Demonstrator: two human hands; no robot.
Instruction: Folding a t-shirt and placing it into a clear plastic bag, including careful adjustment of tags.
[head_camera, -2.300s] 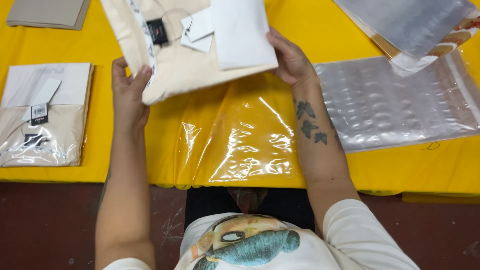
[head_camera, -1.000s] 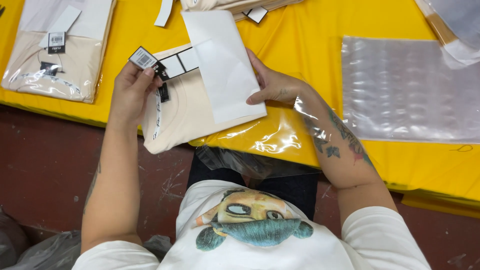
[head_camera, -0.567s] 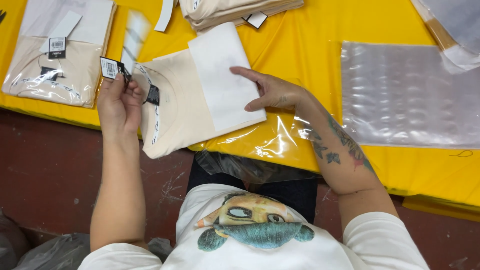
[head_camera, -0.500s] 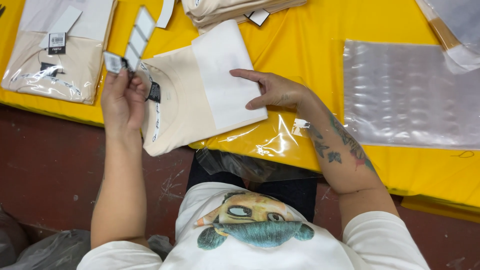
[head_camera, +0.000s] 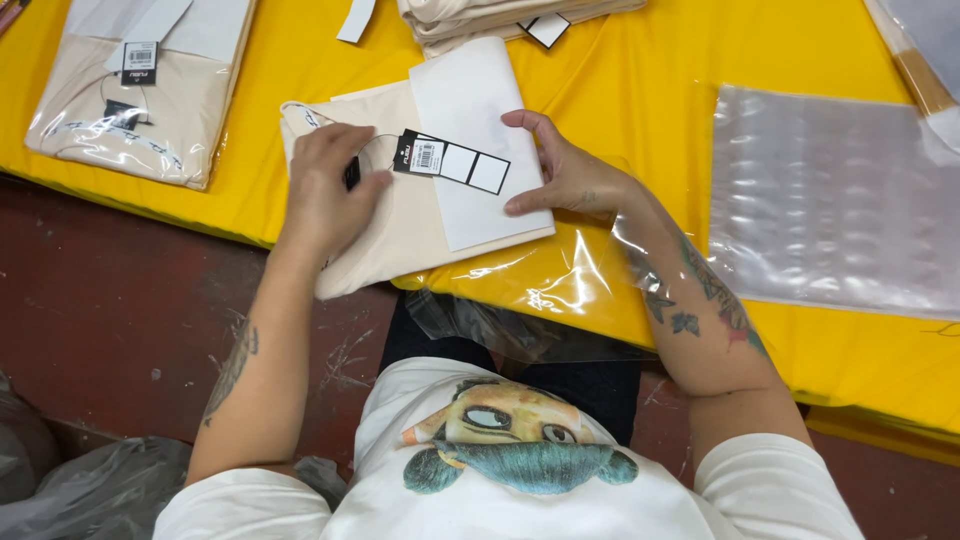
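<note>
Folded cream shirt (head_camera: 400, 215) lies at the near edge of the yellow desk (head_camera: 640, 60), partly on a clear bag (head_camera: 540, 290) that hangs over the edge. Left hand (head_camera: 325, 190) rests fingers-down on the shirt's left part, pinching the string of the hang tag (head_camera: 450, 160); the tag strip lies flat across the shirt and the white card (head_camera: 480, 140). Right hand (head_camera: 565, 175) is spread, thumb and fingers bracing the card's right edge.

Progress, as I judge it: fold done, card and tag in place, shirt not yet in the bag. A bagged shirt (head_camera: 140, 90) at far left looks finished; more folded shirts (head_camera: 500, 15) wait at the far edge, spare bags (head_camera: 830, 200) to the right.

Shirt's long axis runs near-left to far-right, slightly tilted; the card end points far.
</note>
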